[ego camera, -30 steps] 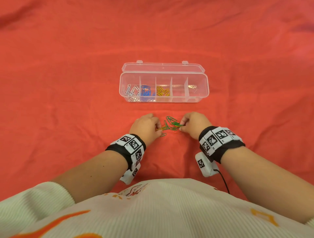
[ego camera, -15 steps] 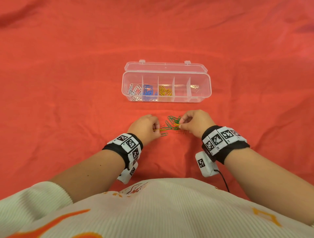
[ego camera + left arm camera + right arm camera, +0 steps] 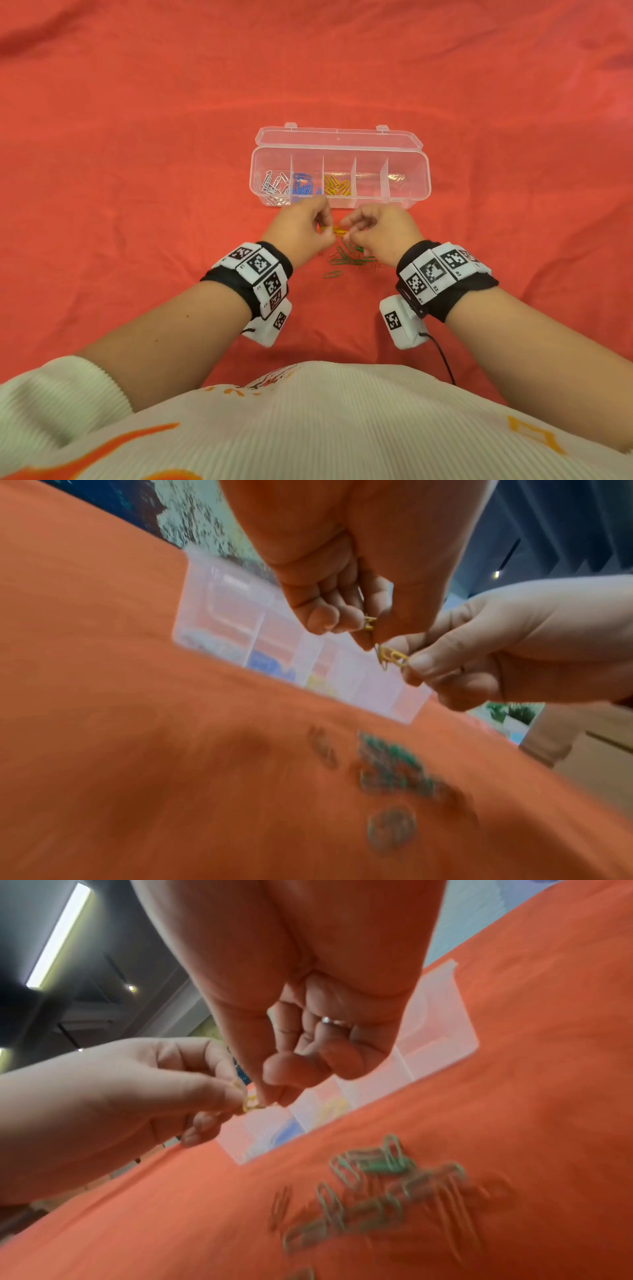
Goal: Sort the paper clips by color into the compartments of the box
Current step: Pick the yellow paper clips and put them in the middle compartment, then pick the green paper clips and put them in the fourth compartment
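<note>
Nearest, green paper clips (image 3: pixel 346 258) lie heaped on the red cloth (image 3: pixel 137 171), still unsorted; just above them the left hand (image 3: pixel 301 233) and right hand (image 3: pixel 380 233) each pinch yellow paper clips (image 3: pixel 390 654) between thumb and fingertips, likely pulling linked ones apart; beyond, the open box (image 3: pixel 416 161) waits, its third compartment already holding yellow, two compartments unfilled.

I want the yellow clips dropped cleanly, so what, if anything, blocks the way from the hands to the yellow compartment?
Nothing visible does. Both hands hold the yellow clips just before the open box; its lid is folded back.
</note>
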Motion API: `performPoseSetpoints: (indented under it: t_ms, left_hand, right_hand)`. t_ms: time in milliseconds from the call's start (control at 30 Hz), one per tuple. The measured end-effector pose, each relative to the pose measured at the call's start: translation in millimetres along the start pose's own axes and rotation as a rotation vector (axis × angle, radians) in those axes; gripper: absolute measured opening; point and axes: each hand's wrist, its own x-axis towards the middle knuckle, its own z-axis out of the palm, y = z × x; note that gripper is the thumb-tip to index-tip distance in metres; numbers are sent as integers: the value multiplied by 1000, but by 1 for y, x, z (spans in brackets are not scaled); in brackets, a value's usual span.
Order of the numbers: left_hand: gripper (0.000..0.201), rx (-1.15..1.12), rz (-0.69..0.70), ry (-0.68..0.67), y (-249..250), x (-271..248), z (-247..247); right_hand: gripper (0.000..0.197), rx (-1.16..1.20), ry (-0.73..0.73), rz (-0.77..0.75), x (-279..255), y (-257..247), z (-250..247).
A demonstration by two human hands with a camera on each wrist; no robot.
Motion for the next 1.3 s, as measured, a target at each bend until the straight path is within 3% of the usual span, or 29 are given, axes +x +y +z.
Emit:
performPoseSetpoints:
  t_ms: [133, 267, 467, 800, 933, 1100, 1300]
  left_hand:
    - [10, -47, -17, 96, 10, 29, -15]
    - [14, 11, -55, 87, 11, 55, -18]
    - [13, 78, -131, 24, 8, 72, -16]
    - [20, 138, -130, -1, 12, 75, -19]
    - [17, 120, -44, 31, 13, 59, -17]
    - [13, 75, 58, 74, -2, 23, -7]
    - [17, 153, 11, -129, -24, -4, 11]
  right_hand:
    - [9, 10, 184, -18, 18, -13, -14]
    - [14, -102, 313, 21, 38, -23, -25]
    - [19, -296, 233, 27, 52, -32, -30]
    - [20, -288, 226, -20, 49, -32, -29]
    - [19, -262, 255, -63, 40, -28, -28]
    - [14, -188, 136, -173, 18, -14, -21]
    - [16, -323, 40, 7, 8, 17, -12]
